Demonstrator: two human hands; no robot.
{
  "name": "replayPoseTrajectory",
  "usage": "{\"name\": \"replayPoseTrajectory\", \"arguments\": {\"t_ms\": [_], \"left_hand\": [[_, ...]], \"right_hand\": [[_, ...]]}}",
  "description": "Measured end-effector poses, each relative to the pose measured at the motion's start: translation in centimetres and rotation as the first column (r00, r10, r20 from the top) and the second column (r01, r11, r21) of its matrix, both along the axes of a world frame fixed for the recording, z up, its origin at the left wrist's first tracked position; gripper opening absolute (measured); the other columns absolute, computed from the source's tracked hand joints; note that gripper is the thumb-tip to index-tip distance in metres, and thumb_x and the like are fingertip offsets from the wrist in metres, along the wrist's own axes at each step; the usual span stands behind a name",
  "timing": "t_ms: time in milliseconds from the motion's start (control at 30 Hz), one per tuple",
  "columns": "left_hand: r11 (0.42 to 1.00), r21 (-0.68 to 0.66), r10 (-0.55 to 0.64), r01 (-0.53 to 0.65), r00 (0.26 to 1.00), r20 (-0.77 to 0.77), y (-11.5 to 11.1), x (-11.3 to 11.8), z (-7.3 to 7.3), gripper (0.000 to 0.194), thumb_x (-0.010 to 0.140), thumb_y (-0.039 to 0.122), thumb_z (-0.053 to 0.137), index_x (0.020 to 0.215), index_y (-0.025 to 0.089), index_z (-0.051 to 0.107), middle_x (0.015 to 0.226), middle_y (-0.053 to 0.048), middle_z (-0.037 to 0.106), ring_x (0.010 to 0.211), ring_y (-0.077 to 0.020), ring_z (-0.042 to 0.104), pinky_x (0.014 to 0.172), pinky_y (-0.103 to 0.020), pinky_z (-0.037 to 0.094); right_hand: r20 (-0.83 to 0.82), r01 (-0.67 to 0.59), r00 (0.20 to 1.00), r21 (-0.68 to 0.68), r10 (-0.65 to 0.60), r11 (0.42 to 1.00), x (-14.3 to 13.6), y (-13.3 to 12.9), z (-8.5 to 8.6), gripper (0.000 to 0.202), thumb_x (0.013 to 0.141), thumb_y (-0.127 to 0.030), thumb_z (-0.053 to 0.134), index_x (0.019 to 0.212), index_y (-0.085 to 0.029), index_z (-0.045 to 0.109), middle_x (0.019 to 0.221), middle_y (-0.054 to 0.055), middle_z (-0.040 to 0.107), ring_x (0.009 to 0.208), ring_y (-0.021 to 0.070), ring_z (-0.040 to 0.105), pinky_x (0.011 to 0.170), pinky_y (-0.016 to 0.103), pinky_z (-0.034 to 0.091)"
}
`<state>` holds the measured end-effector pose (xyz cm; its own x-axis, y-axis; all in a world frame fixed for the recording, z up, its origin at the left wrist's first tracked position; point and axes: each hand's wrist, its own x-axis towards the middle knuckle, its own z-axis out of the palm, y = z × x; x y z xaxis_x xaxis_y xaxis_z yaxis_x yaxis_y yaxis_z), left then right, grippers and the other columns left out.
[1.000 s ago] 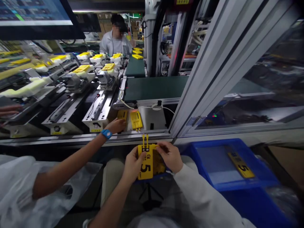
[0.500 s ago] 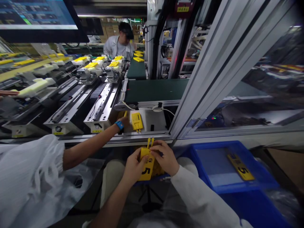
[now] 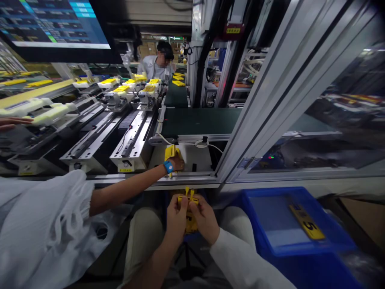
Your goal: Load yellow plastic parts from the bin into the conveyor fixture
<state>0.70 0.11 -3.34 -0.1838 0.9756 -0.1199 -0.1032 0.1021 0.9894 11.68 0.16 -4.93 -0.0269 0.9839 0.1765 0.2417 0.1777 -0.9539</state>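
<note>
Both my hands grip a small yellow flat case low in front of me. Two short yellow prongs stick up from its far end. My left hand closes round its left side and my right hand round its right, thumbs on the near edge. Under my hands are more yellow pieces, partly hidden. Beyond, on a grey metal plate, a co-worker's hand with a blue wristband reaches over another yellow case.
To my right, a blue tray holds a yellow case marked 5. A green conveyor belt runs behind the metal plate. Slide fixtures bearing yellow cases stand left. An aluminium post slants up at right. Another person sits far back.
The yellow case in my hands has tilted from its face marked 5 to edge-on. My right hand has come lower, beside the left. The co-worker's hand has moved right, onto the case on the plate.
</note>
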Motion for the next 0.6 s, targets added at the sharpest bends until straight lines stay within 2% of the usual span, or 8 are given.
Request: {"name": "replayPoseTrajectory", "arguments": {"t_ms": [133,200,267,333,467,600], "left_hand": [[0.989,0.123,-0.068,0.088,0.984,-0.162,0.2,-1.3,0.4,0.033,0.085,0.051,0.056,0.093,0.019,0.06,0.087,-0.003,0.064,0.083,-0.0177,0.06,0.077,-0.027,0.047],[0.963,0.241,-0.065,0.122,0.97,-0.233,0.1,-1.9,0.5,0.036,0.088,0.047,0.052,0.111,0.02,0.057,0.107,-0.008,0.063,0.1,-0.0208,0.059,0.09,-0.031,0.045],[0.938,0.327,-0.012,0.114,0.954,-0.298,0.0,-2.7,0.3,0.04,0.09,0.042,0.051,0.124,0.02,0.05,0.123,-0.011,0.057,0.114,-0.0225,0.054,0.1,-0.035,0.04],[0.95,0.291,0.006,0.109,0.93,-0.367,-0.2,-3.6,-0.3,0.038,0.09,0.04,0.052,0.123,0.02,0.051,0.121,-0.011,0.059,0.113,-0.0227,0.055,0.099,-0.036,0.041],[0.976,0.093,-0.133,0.199,0.871,-0.472,-0.9,-5.5,-2.5,0.027,0.088,0.042,0.053,0.103,0.02,0.061,0.099,-0.007,0.067,0.095,-0.023,0.063,0.084,-0.034,0.048],[0.961,0.061,-0.19,0.268,0.807,-0.559,-1.9,-6.6,-4.3,0.026,0.091,0.042,0.047,0.098,0.021,0.062,0.097,-0.007,0.068,0.095,-0.0224,0.063,0.083,-0.033,0.048]], "right_hand": [[0.21,-0.082,0.975,0.055,0.069,0.995,1.2,0.4,2.3,0.024,0.091,-0.039,0.052,0.099,-0.021,0.065,0.097,0.006,0.068,0.093,0.0207,0.063,0.085,0.034,0.05],[0.215,-0.086,0.974,0.08,0.067,0.993,2.0,0.4,3.6,0.022,0.091,-0.037,0.053,0.102,-0.022,0.065,0.096,0.006,0.069,0.091,0.0204,0.064,0.083,0.032,0.05],[0.187,-0.04,0.982,0.16,0.009,0.986,2.8,0.5,4.6,0.021,0.091,-0.035,0.053,0.106,-0.023,0.064,0.101,0.006,0.068,0.095,0.0207,0.064,0.086,0.033,0.05],[0.157,0.015,0.986,0.253,-0.057,0.967,3.8,1.2,5.1,0.024,0.091,-0.031,0.053,0.112,-0.025,0.062,0.107,0.007,0.067,0.101,0.0211,0.062,0.092,0.035,0.049],[0.215,0.062,0.963,0.4,-0.16,0.914,5.5,4.9,4.2,0.028,0.09,-0.031,0.053,0.116,-0.024,0.061,0.116,0.01,0.059,0.108,0.0226,0.058,0.095,0.039,0.048],[0.374,0.019,0.909,0.405,-0.185,0.914,5.4,10.2,2.0,0.031,0.089,-0.036,0.052,0.113,-0.021,0.066,0.106,0.01,0.052,0.099,0.022,0.058,0.091,0.039,0.051]]}}
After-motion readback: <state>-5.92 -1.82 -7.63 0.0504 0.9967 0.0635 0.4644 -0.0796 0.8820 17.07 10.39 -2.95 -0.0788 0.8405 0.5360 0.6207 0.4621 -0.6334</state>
